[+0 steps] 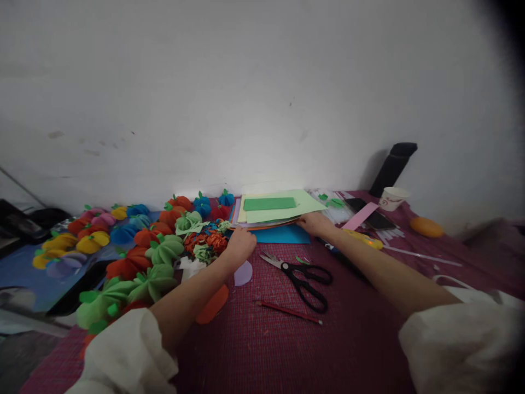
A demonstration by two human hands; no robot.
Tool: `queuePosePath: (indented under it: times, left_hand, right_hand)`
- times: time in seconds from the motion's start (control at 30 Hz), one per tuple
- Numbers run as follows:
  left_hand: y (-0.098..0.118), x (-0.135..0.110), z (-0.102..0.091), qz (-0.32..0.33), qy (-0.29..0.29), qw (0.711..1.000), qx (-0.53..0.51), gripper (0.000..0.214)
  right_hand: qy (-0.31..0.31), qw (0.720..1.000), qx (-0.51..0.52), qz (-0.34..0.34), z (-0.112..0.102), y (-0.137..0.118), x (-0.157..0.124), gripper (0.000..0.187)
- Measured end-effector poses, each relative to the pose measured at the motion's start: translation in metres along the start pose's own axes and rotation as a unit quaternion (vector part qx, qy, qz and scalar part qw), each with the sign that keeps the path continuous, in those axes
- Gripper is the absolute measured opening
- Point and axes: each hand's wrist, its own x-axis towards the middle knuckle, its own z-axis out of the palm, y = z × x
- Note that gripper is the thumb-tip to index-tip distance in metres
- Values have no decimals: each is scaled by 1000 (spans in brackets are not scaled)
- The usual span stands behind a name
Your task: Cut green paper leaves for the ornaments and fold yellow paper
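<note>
In the head view, the stack of coloured sheets lies at the table's far middle, pale green topped by a darker green strip, cream and lilac edges showing left, a blue sheet jutting nearward. The left hand and right hand grasp the stack's near edge.

The stack of paper lies loosely fanned by the middle of the table's far edge, pale green uppermost, yellow, lilac and orange edges showing. A darker green strip lies flat on top; a blue sheet juts out below, toward the near edge.
</note>
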Motion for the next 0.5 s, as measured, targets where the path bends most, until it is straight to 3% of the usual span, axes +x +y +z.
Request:
queuePosePath:
  times: [0.3, 0.5]
  left_hand:
    - [6, 1, -5, -6, -4, 1000, -6, 18]
    - [8, 0, -4, -24, 4, 1000, -9, 18]
  right_hand:
    - [2, 999, -34, -1, 16, -6, -14, 34]
    - [-1, 999, -45, 0, 15, -9, -19, 34]
